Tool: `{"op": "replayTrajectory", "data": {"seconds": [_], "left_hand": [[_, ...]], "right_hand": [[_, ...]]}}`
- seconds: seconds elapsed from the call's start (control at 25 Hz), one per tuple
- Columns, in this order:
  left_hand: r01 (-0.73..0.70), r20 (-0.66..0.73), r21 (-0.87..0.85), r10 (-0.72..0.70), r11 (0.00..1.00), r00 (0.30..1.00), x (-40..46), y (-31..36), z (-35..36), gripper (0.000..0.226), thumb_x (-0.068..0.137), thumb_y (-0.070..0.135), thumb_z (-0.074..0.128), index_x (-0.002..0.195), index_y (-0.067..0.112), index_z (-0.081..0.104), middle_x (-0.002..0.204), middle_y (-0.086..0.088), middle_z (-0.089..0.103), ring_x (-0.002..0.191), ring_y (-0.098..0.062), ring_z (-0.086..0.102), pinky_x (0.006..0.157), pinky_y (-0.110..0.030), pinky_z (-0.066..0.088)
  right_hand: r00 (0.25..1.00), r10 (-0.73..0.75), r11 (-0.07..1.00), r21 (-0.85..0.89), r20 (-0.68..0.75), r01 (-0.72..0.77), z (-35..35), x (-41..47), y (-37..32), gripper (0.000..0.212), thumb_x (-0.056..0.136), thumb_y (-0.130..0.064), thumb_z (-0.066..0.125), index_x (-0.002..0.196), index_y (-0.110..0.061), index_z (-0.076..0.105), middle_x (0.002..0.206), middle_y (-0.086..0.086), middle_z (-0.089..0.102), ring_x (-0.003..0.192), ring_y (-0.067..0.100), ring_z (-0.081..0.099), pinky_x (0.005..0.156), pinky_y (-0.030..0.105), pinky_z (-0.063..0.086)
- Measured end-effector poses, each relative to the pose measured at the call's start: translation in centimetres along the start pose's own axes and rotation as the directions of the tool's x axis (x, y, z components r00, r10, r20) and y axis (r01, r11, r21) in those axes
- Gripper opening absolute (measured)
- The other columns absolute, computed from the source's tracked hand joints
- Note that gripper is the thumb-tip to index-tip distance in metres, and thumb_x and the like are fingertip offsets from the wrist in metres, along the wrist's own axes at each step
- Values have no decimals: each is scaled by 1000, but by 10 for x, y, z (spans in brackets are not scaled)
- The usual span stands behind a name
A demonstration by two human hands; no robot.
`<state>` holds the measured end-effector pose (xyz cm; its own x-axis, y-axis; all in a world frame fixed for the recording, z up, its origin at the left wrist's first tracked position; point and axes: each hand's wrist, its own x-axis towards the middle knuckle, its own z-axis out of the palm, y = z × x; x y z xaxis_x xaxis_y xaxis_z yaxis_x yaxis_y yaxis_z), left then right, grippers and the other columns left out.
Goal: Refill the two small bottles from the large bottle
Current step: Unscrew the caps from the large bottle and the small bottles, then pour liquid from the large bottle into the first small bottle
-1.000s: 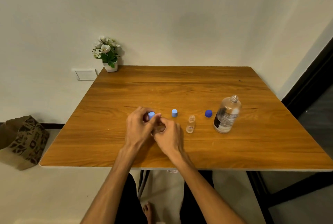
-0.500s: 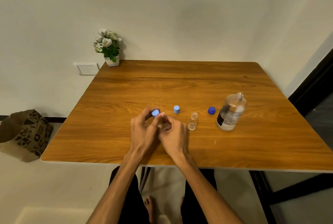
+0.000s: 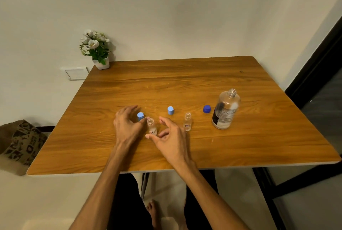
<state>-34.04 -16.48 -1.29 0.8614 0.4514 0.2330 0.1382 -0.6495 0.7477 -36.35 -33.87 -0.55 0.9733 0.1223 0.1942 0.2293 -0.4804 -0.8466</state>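
Observation:
Two small clear bottles stand uncapped on the wooden table (image 3: 185,85): one (image 3: 152,126) between my hands, the other (image 3: 187,121) further right. My left hand (image 3: 127,125) is spread just left of the first bottle, fingers apart, beside a light blue cap (image 3: 140,116) that rests on the table. My right hand (image 3: 171,137) hovers open just right of that bottle, holding nothing. A second light blue cap (image 3: 170,110) lies behind. The large clear bottle (image 3: 225,110) stands open at the right, its dark blue cap (image 3: 206,109) beside it.
A small white pot of white flowers (image 3: 97,49) sits at the table's far left corner against the wall. A patterned bag (image 3: 20,143) lies on the floor to the left. My legs and a foot show under the table's near edge.
My hands held the small bottle and its light blue cap together; now both hands have let go and spread apart. The cap lies on the table and the bottle stands uncapped.

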Motion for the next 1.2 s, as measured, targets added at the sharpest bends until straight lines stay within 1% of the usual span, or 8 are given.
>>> {"op": "replayTrajectory", "data": {"seconds": [0.16,0.24,0.32,0.48,0.6,0.72,0.92,1.2], "left_hand": [[-309,-388,-271,191,912,902,-43,57,-8,15,90,10,64,101,13,74,101,-5,73,95,-17,67,84,-38,57],[-440,-356,-273,335,856,873,-63,95,6,15,89,-4,64,93,4,75,91,-6,73,85,-14,68,77,-29,54],[-483,-275,-297,411,823,869,-75,116,31,14,88,-5,67,93,4,77,90,-4,75,84,-17,71,76,-34,56],[-279,-107,-253,260,926,960,-77,118,76,42,83,19,80,123,17,70,124,-1,67,116,-19,64,97,-45,56],[-106,14,-203,112,973,994,-77,112,96,67,79,30,86,140,22,60,138,-1,62,127,-21,60,106,-44,54],[-43,14,-281,49,959,999,-79,109,101,47,81,24,86,126,21,71,108,7,77,96,-13,74,92,-44,62],[46,-51,-562,-90,826,995,-80,126,81,48,73,14,95,112,22,69,98,1,82,92,-10,80,88,-43,65],[-143,-175,-602,45,786,984,-83,139,43,38,72,24,96,105,22,78,99,1,79,88,-21,72,73,-28,57]], "right_hand": [[937,-120,989,45,-328,142,-49,-14,16,34,87,-28,85,118,-18,76,102,-11,78,70,-1,70,54,16,56],[883,-84,987,82,-461,137,-81,-16,27,19,89,-17,83,107,-16,79,90,-9,77,70,1,70,55,15,55],[843,-48,990,85,-536,110,-107,-13,39,12,89,-14,82,101,-16,80,85,-7,76,70,6,71,55,21,57],[738,18,995,86,-675,54,-136,-4,57,39,81,-25,88,115,-18,70,107,-5,71,89,14,68,68,32,59],[821,163,986,111,-548,-122,-145,22,77,90,70,-46,92,147,-25,50,142,-3,62,127,15,59,99,35,55],[897,161,982,157,-411,-105,-142,45,85,87,66,-60,89,142,-38,53,140,-10,66,125,12,63,102,47,58],[913,-183,983,-99,-365,157,-156,50,66,86,70,-39,94,147,-23,58,141,-1,67,128,12,60,102,40,58],[796,-574,778,-430,-190,458,-186,53,23,87,70,-21,94,149,-16,57,142,10,64,131,25,57,110,41,46]]}}
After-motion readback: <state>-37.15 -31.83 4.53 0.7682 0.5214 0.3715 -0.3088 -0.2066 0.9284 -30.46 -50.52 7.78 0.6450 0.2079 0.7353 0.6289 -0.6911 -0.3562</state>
